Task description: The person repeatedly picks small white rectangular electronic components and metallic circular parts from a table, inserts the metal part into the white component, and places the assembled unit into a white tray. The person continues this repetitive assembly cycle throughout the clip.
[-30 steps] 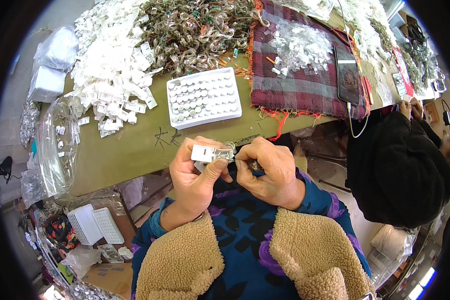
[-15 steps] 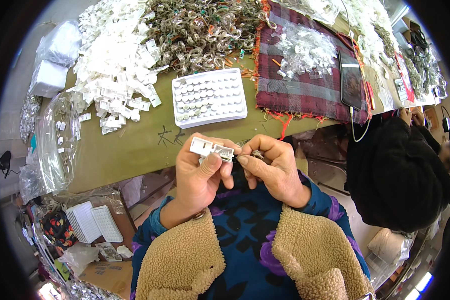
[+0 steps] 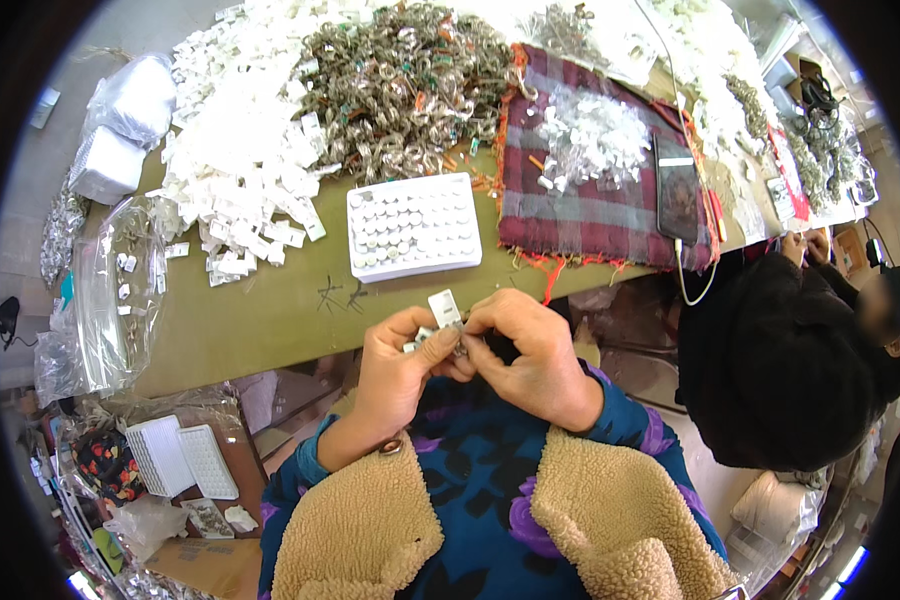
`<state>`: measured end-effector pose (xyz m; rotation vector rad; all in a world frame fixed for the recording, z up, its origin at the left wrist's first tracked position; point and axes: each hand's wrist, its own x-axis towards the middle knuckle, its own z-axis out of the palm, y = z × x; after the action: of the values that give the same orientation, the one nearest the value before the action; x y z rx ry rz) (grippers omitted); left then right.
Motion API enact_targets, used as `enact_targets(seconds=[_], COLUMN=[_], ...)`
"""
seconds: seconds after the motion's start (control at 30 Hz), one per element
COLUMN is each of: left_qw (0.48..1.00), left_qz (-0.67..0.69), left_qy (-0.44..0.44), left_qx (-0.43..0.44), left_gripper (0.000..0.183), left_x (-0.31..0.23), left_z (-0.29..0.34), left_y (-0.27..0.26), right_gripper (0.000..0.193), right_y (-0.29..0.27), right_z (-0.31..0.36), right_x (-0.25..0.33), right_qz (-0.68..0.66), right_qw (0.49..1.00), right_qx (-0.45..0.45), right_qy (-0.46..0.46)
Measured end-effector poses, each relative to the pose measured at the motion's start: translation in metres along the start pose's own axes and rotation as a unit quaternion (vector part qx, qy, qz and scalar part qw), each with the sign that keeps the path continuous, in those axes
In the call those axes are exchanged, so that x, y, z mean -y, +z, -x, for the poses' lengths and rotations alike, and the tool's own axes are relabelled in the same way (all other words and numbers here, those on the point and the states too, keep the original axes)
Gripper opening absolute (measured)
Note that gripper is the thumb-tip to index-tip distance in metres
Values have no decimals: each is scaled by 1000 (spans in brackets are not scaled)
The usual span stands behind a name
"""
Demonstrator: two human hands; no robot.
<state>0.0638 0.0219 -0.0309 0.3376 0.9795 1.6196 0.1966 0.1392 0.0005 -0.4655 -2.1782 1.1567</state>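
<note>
Above my lap, just off the table's front edge, both hands meet. My left hand (image 3: 392, 378) is closed round a small white plastic casing (image 3: 444, 308), its slotted part standing up beyond the thumb. Another bit of white plastic shows beside the left fingers; whether it belongs to the same piece I cannot tell. My right hand (image 3: 535, 358) is closed too, thumb and fingertips pinched together against the lower end of the casing. A little of a greyish coiled wire (image 3: 460, 348) shows at those fingertips; the rest is hidden by the fingers.
A white tray (image 3: 415, 270) of small round white pieces stands ahead. Behind it lie heaps of white casings (image 3: 235, 150) and coiled wires (image 3: 390, 90). Clear plastic pieces (image 3: 595, 140) and a phone (image 3: 677, 190) rest on a plaid cloth (image 3: 560, 225). Someone in black (image 3: 770, 360) sits to the right.
The casing has been turned from lying sideways to standing more upright. My right hand has come in closer against it, and the coil that showed in its palm is now mostly hidden.
</note>
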Motion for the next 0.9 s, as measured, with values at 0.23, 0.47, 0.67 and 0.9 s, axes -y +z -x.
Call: enact_targets(seconds=[0.23,0.47,0.67,0.9], left_qw=[997,998,995,995], left_qz=[-81,55,97,101], left_qy=[4,7,31,-4], left_qx=[-8,-7,-19,-11], left_gripper=[15,18,26,26], left_x=[-5,-14,-24,-27], left_z=[5,-1,-11,-14], left_y=[-5,-25,-40,-46], right_gripper=[20,18,31,29], right_y=[6,7,29,28], right_z=[-9,-38,-67,-70], right_x=[-7,-20,-50,-56], right_qz=[25,19,195,154], right_qw=[998,1000,973,979], right_qx=[49,18,19,26], right_qy=[-8,-6,-119,-131])
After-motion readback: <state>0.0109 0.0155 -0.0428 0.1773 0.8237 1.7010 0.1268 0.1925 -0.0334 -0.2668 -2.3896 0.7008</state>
